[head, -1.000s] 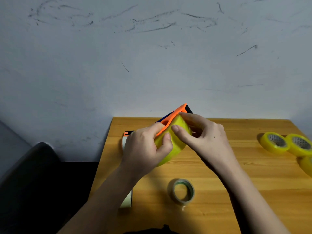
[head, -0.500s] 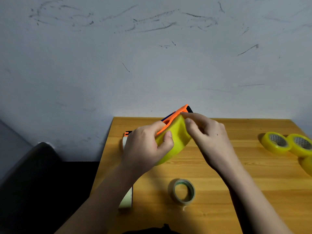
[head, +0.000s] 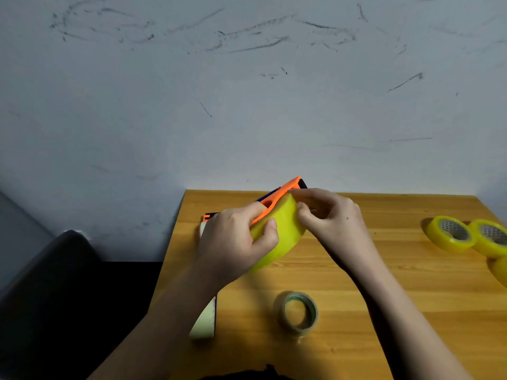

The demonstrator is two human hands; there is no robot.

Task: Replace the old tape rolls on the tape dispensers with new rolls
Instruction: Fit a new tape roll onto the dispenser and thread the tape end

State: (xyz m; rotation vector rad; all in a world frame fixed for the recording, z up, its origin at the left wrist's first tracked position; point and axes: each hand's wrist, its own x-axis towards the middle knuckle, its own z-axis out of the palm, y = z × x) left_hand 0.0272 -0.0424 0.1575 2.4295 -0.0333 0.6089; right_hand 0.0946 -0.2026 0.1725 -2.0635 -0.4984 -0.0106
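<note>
Dispenser (head: 277, 198) nose up-right — away.

Bare table (head: 384, 283) surface lies open between the right forearm and the 3 yellow tape rolls (head: 451, 233) at the right edge of the frame. A nearly spent roll (head: 297, 312) obstructs the lower centre; a second dispenser (head: 205, 319) obstructs the table's left edge.

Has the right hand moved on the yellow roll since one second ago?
Yes. The right hand drew its fingers back up the yellow roll toward the dispenser's orange tip, which stayed before the wall.
</note>
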